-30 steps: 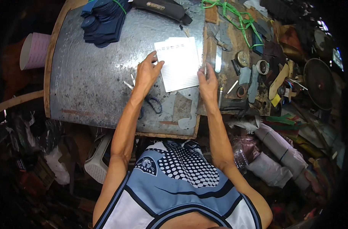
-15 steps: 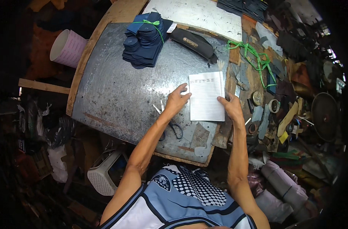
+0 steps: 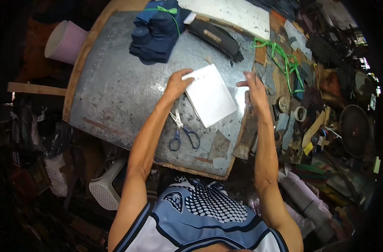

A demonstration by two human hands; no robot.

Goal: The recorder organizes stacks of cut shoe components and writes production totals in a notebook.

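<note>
Notepad [image 3: 212,97], white and thin, lay on the metal-topped worktable [image 3: 111,80] near its right edge, some way in from the front right corner. By its look it was light and flexible, its sheets apt to slip or crease; a pinch at a corner or along a long side would have suited it. Its long axis slanted from far left to near right, the end with faint print (too blurred to read) pointing toward the far edge. The left hand [image 3: 178,86] pinched its far left corner. The right hand [image 3: 255,90] hung apart from it, by the worktable's right edge, fingers partly spread; whether it gripped something, I could not tell. Scissors [image 3: 179,124] lay left of it, handles toward the front edge.
</note>
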